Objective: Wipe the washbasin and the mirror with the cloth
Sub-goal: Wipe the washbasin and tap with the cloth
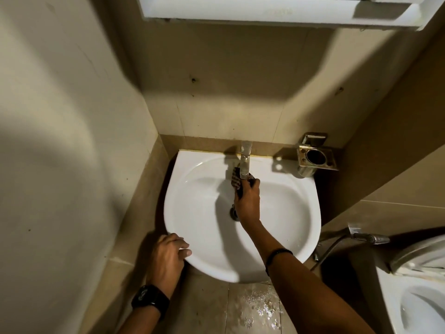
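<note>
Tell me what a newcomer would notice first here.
The white washbasin fills the centre, and the right hand grips a dark cloth right at the tap at the back. The left hand holds the front-left rim, and a wet patch glistens on the floor just below the bowl.
</note>
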